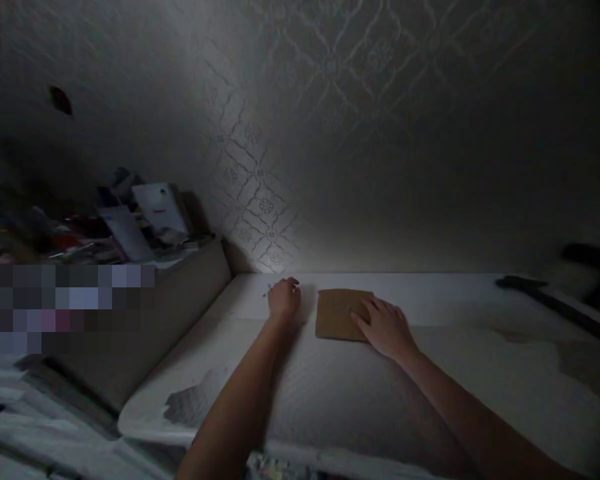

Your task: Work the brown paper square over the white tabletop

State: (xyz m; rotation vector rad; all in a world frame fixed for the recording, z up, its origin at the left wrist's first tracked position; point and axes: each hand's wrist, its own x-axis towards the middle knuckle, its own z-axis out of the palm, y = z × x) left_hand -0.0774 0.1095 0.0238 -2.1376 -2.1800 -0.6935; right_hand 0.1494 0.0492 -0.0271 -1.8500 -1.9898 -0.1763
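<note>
The scene is dim. A flat brown cardboard piece [337, 312] lies on a white table [445, 373] near the far edge by the wall. My right hand [386, 328] rests flat on the cardboard's right side, fingers spread. My left hand [283, 298] sits to the left of the cardboard, fingers curled around a thin pencil-like stick [269, 291] whose tip pokes out to the left. What the stick is exactly is too dark to tell.
A patterned wallpapered wall [260, 200] rises right behind the table. A lower shelf at left carries boxes and clutter [145, 217]. A dark long tool [555, 300] lies at the table's right edge. Crumpled sheeting [40, 427] covers the lower left.
</note>
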